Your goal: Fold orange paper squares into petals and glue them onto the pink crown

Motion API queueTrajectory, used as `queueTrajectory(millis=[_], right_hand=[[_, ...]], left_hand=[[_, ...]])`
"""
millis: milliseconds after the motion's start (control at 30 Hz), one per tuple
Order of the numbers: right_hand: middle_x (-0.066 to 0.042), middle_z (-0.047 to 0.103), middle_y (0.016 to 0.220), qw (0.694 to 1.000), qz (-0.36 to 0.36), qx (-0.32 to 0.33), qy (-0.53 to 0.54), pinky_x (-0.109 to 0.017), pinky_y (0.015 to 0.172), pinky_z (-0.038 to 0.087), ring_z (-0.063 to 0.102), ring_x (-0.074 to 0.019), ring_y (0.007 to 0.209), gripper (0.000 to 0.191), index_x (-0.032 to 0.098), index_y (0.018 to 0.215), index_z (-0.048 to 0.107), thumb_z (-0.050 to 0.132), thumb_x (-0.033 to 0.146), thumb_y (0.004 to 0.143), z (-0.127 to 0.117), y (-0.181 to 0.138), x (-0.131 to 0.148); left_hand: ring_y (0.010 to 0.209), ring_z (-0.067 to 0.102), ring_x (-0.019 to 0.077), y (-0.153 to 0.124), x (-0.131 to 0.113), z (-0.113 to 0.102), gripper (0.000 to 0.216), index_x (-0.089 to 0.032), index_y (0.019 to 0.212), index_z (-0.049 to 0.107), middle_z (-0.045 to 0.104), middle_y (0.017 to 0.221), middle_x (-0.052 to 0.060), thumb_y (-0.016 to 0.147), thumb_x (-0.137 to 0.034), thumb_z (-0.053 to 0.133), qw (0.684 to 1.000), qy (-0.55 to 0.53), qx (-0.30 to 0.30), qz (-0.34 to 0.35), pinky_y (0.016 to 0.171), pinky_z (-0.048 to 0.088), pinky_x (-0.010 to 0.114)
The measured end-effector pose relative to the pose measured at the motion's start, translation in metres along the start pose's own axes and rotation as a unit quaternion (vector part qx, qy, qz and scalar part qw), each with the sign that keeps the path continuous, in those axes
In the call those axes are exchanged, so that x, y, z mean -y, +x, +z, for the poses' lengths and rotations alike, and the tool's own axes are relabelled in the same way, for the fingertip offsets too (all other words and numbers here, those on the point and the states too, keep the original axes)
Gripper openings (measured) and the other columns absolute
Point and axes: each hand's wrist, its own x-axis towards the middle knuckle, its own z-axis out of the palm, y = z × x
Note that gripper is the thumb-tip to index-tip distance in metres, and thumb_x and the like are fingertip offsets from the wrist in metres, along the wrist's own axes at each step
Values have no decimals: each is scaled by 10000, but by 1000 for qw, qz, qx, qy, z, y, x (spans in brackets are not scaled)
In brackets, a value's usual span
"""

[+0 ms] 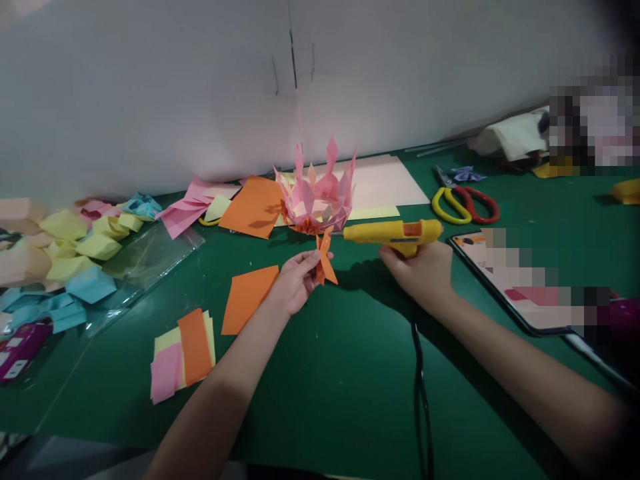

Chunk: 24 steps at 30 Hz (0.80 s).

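My left hand (299,280) pinches a small folded orange paper piece (327,260) upright between thumb and fingers. In my right hand (423,270) is a yellow hot glue gun (390,232), its nozzle pointing left, close to the top of the orange piece. Whether the tip touches the paper I cannot tell. Just behind stands a pink paper crown-like ring (320,197) with tall pointed petals and some orange folds at its front. Under my left forearm lies an orange paper sheet (249,297), partly covered.
Scissors (467,203) with yellow and red handles lie at the back right. A phone (520,287) rests beyond my right wrist. A black cord (419,373) runs toward the front edge. Folded paper shapes (75,243) pile up at left, near a stack of paper pieces (183,357).
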Motion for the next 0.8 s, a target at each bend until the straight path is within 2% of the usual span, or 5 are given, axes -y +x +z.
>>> queueTrajectory(millis=[233, 533, 667, 800], right_hand=[[-8, 501, 436, 998, -62, -18, 12, -276, 429, 382, 518, -176, 422, 227, 235, 506, 410, 526, 393, 620, 3, -3, -1], [-1, 444, 398, 1000, -16, -5, 2, -285, 424, 358, 497, -172, 403, 281, 240, 471, 346, 534, 357, 644, 0, 1, -1], [-6, 470, 416, 999, -43, 10, 8, -280, 425, 367, 513, -175, 416, 265, 236, 477, 375, 529, 378, 641, 2, -1, -1], [-15, 513, 452, 998, -57, -12, 8, -277, 442, 388, 534, -181, 447, 226, 229, 511, 423, 530, 389, 630, 4, -3, -2]], left_hand=[[504, 571, 52, 3, 1, -2, 104, -111, 691, 626, 692, 691, 18, 722, -144, 719, 1000, -8, 9, 2, 482, 450, 152], [483, 559, 57, 0, 0, 0, 138, -115, 647, 603, 704, 692, 30, 775, -113, 656, 1000, -10, 10, -5, 480, 463, 165], [499, 572, 53, 1, 1, -1, 107, -111, 672, 616, 696, 671, 24, 761, -119, 674, 1000, -16, 6, -2, 472, 454, 144], [481, 550, 36, 2, 1, -1, 100, -106, 687, 620, 693, 677, 20, 747, -139, 694, 1000, -11, 5, -1, 475, 449, 135]])
